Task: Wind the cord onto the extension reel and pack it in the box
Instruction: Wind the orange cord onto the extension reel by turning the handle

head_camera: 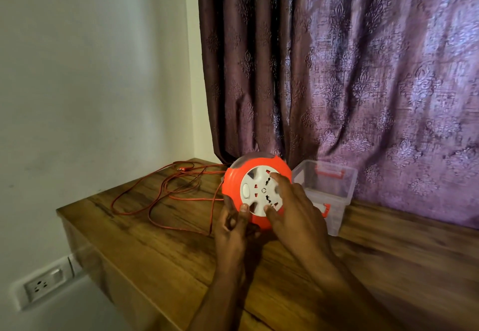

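An orange extension reel (234, 183) with a white socket face stands tilted on its edge on the wooden table (160, 250). My left hand (233, 229) grips its lower left rim, thumb on the white face. My right hand (293, 211) lies across the white face, fingers spread and pressing on it. The thin orange cord (166, 196) lies in loose loops on the table left of the reel, running back to the wall corner. A clear plastic box (334, 190) with orange latches stands open just right of the reel, partly hidden by my right hand.
A patterned purple curtain (363, 71) hangs behind the table. A white wall (90, 71) is on the left, with a wall socket (44, 284) low down beside the table's left edge.
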